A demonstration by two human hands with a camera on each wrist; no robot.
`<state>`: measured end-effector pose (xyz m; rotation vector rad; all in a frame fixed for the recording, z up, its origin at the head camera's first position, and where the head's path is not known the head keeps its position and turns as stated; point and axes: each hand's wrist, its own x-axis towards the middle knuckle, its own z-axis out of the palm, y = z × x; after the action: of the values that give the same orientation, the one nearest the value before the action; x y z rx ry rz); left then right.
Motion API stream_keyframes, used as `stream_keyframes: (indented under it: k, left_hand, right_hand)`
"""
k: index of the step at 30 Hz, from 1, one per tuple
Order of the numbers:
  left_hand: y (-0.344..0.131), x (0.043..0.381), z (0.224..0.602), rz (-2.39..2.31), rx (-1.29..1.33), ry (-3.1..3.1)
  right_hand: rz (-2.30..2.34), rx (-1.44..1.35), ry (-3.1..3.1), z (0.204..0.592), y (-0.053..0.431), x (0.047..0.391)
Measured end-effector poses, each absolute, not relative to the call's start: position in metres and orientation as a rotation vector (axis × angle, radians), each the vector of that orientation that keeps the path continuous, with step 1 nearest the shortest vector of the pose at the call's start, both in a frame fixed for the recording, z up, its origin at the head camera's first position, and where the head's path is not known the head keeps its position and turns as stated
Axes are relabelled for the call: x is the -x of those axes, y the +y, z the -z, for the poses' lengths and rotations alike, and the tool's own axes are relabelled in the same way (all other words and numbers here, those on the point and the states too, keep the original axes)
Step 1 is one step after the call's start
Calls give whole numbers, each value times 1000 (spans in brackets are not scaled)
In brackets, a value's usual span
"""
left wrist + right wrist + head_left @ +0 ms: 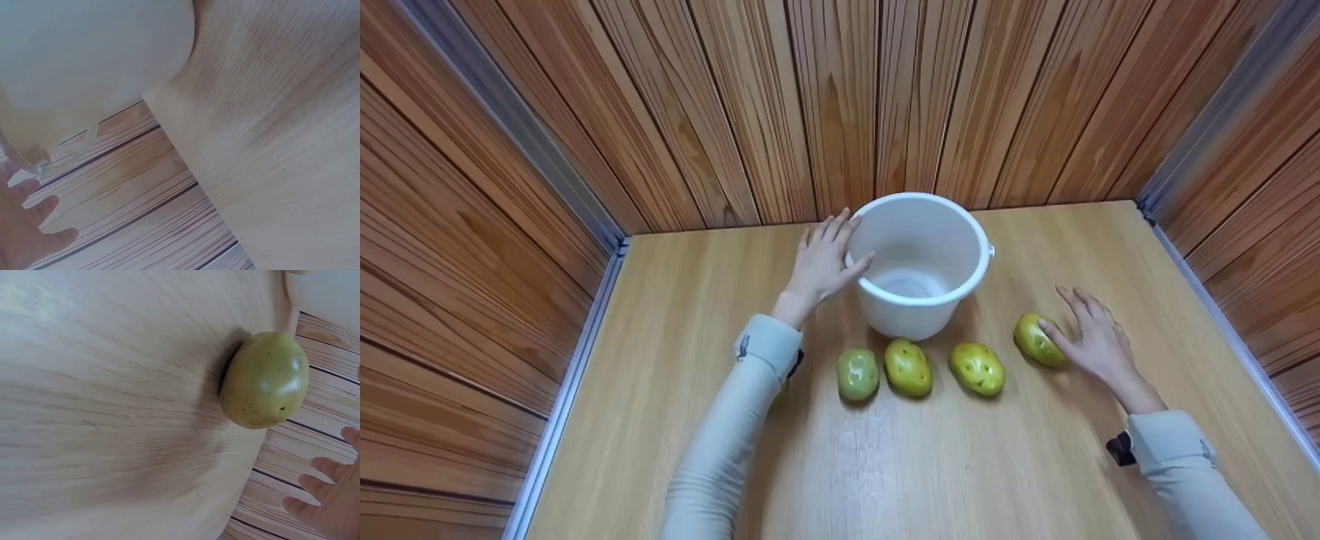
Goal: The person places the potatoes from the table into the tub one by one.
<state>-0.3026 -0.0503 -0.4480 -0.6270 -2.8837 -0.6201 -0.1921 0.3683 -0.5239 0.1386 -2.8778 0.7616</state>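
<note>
A white bucket (911,319) stands upright on the table, its mouth facing up and its inside bare. My left hand (821,262) is at the bucket's left rim with fingers spread; whether it touches the rim I cannot tell. In the left wrist view those fingers (48,211) show beside the bucket wall (101,50) and its thin handle. On the right, my right hand (1099,341) hovers with extended fingers beside a yellow-green potato (1037,339). The right wrist view shows that potato (264,379) resting on the table, the fingers (323,486) apart from it.
In front of the bucket lie a greener potato (858,375), a yellow one (907,368) and a third potato (977,369). A sliver of another yellow-green thing (782,389) peeks from behind my left forearm. Wood-panelled walls (832,112) enclose the table's back and sides.
</note>
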Motion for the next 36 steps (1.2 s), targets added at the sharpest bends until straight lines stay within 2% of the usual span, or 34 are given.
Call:
stream_keyframes:
  k: [36]
  left_hand:
    - [-53,301,459,608,646,-2909]
  right_hand:
    - [-730,-153,-2944,555,373,183]
